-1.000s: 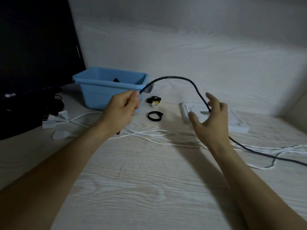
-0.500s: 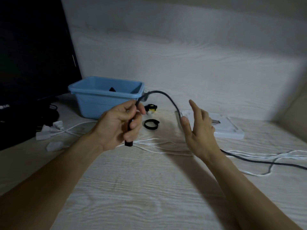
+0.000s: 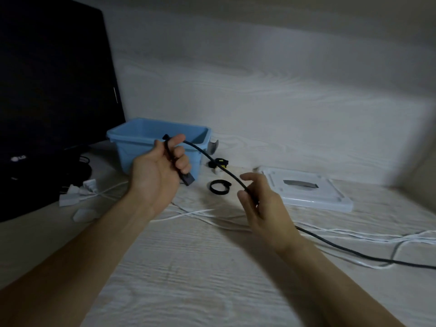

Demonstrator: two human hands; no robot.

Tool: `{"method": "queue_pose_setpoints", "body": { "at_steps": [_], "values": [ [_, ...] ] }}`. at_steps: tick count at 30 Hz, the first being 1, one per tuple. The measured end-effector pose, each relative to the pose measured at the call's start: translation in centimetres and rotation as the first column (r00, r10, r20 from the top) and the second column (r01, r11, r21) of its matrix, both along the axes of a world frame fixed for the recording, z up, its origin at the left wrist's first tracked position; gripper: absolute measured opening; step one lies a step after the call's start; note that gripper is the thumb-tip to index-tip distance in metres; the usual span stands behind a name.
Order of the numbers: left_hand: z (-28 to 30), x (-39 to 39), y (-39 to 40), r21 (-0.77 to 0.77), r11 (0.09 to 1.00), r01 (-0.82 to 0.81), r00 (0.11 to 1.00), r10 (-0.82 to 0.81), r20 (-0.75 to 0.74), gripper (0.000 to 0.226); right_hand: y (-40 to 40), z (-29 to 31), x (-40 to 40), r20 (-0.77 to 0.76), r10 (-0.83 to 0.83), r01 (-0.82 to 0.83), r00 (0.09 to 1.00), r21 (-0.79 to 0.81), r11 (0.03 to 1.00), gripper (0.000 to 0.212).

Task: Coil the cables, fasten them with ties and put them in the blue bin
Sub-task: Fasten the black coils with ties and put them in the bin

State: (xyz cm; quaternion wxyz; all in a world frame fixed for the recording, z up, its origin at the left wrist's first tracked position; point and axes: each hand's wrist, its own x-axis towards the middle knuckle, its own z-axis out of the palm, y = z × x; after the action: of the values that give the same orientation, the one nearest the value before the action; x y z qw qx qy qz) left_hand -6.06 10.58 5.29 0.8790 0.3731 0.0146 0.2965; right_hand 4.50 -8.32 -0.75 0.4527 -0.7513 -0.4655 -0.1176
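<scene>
Black cable runs from the left hand across to the right hand and then trails off over the desk toward the right edge of view. The left grip is curled tight round the cable near its end, thumb up top, with the plug poking out below the fingers; holding it there gives a fixed anchor for the first loop. The right grip is looser: thumb and fingers half bent, the cable passing between them and seemingly only lightly pinched, which I judge lets the line slide through while the next length is gathered up. No loop is formed yet, so the coiling looks barely begun.

Just behind the left hand stands the blue bin, open side up and near enough that a finished bundle can be dropped in. A black tie, curled into a ring, lies on the desk between the two hands, beside the bin, handy for fastening. A small black and yellow item sits behind it; I cannot tell what it is. White cables lie loose across the desk under the forearms, their plugs off to the left by a dark monitor. A white flat tray-like piece rests behind the right hand.
</scene>
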Motion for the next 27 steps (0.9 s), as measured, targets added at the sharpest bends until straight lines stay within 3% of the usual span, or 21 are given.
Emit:
{"method": "queue_pose_setpoints", "body": {
  "at_steps": [4, 10, 12, 14, 16, 19, 22, 23, 25, 27],
  "values": [
    [-0.3, 0.4, -0.8, 0.073, 0.995, -0.074, 0.997, 0.075, -0.004, 0.025, 0.3, 0.1, -0.4, 0.098, -0.015, 0.018, 0.995, -0.034, 0.999, 0.016],
    [-1.3, 0.4, -1.6, 0.4, 0.915, -0.049, 0.997, 0.069, -0.037, 0.03, 1.0, -0.1, -1.4, 0.312, 0.187, -0.108, 0.932, -0.254, 0.961, 0.033],
    [-1.9, 0.4, -1.8, 0.525, 0.85, -0.042, 0.996, 0.08, -0.05, 0.03, 1.0, 0.2, -1.9, 0.337, 0.235, -0.138, 0.912, -0.286, 0.948, 0.036],
    [-2.4, 0.3, -2.1, 0.712, 0.702, -0.003, 0.993, 0.083, -0.078, 0.031, 1.0, 0.5, -2.3, 0.345, 0.244, -0.139, 0.906, -0.302, 0.943, 0.036],
    [-2.6, 0.1, -2.3, 0.832, 0.55, 0.073, 0.986, 0.088, -0.145, 0.033, 0.9, 0.7, -2.4, 0.366, 0.228, -0.136, 0.902, -0.26, 0.956, 0.032],
    [-2.8, 0.0, -2.1, 0.869, 0.471, 0.15, 0.967, 0.114, -0.229, 0.031, 0.3, 1.2, -2.0, 0.349, 0.123, -0.084, 0.929, -0.123, 0.989, 0.014],
    [-2.7, -0.6, -2.3, 0.9, 0.341, 0.271, 0.935, 0.128, -0.33, 0.014, -0.4, 1.9, -1.2, 0.299, -0.035, 0.028, 0.953, 0.03, 0.999, 0.037],
    [-2.6, -0.8, -2.5, 0.9, 0.307, 0.31, 0.927, 0.114, -0.358, 0.026, -0.5, 2.1, -1.1, 0.283, -0.059, 0.045, 0.957, 0.057, 0.997, 0.045],
    [-2.4, -1.1, -3.1, 0.887, 0.277, 0.37, 0.915, 0.055, -0.399, 0.046, -0.9, 2.3, -0.8, 0.248, -0.044, 0.028, 0.968, 0.067, 0.997, 0.05],
    [-2.2, -1.2, -3.5, 0.879, 0.291, 0.379, 0.918, 0.007, -0.398, 0.048, -1.1, 2.2, -0.8, 0.163, 0.064, -0.075, 0.985, 0.059, 0.995, 0.043]
  ]
}}
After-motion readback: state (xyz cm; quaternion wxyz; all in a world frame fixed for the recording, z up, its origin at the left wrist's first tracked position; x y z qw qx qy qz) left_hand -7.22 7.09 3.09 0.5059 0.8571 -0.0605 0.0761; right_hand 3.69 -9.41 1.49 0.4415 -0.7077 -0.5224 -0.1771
